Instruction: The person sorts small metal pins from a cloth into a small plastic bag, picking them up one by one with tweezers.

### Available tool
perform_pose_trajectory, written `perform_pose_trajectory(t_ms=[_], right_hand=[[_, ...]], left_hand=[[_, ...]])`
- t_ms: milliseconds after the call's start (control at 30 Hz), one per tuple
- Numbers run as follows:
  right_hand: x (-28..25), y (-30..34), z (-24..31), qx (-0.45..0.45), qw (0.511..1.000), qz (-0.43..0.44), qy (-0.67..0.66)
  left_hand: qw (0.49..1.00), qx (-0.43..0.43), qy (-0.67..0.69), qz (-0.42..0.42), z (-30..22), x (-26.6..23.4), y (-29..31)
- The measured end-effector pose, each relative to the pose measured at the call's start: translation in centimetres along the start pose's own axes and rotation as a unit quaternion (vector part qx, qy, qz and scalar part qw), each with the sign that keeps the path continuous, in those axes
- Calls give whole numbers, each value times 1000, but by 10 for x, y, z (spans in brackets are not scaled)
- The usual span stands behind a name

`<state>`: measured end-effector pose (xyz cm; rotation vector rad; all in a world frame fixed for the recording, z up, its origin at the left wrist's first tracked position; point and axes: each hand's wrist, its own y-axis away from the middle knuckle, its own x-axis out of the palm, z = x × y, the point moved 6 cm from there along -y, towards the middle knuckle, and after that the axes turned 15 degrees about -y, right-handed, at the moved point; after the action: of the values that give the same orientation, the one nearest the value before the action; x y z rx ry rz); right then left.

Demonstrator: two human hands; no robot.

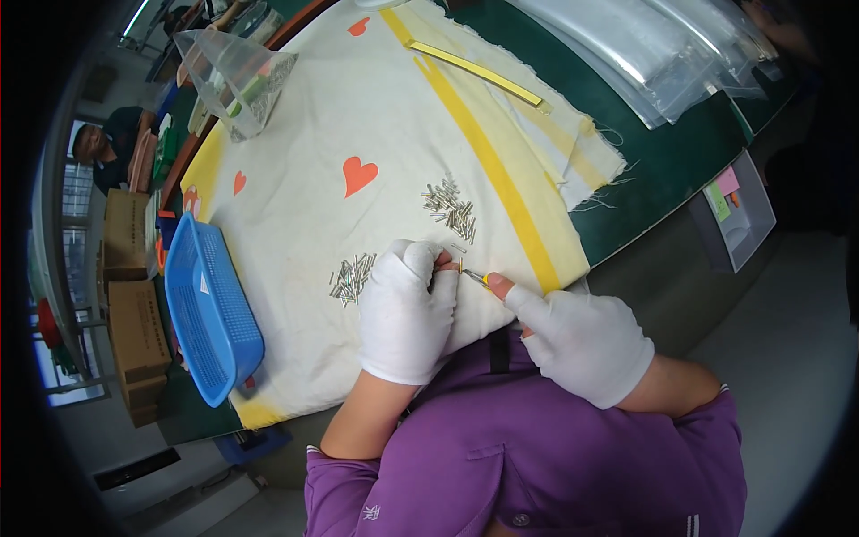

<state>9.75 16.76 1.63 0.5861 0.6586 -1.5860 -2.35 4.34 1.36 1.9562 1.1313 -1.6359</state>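
White gloves are covering both of the person's hands, leaving some fingertips bare, and the large red heart [360, 177] printed on the pale cloth [304, 161] is serving as the landmark. Below the heart and slightly to its right, the left hand [407, 309] is bunching its fingers; whether they are gripping anything, I cannot tell. Farther to the heart's lower right, the right hand [586, 345] is gripping a slim tool [477, 277] with a yellow part, its tip pointing toward the left hand. A tiny yellowish piece [461, 266] is showing at that tip, below and right of the heart. One pile of small metal pins [450, 210] is lying to the heart's right, a little lower; a second metal pile [351, 279] is lying below it, just beside the left hand. A blue basket [215, 313] is sitting to the heart's lower left, and a clear bag [224, 85] is standing to its upper left.
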Motion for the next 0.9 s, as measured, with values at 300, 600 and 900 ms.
perform_pose_trajectory(t_ms=[300,600,900], right_hand=[[-2,1,-3,-5,998,-53,33],[-2,-2,2,-16,999,-39,32],[0,-2,3,-22,998,-23,49]], left_hand=[[1000,-14,-3,21,-7,-1,-2],[1000,-18,-11,15,-6,1,-3],[999,-22,-10,22,-6,2,-4]])
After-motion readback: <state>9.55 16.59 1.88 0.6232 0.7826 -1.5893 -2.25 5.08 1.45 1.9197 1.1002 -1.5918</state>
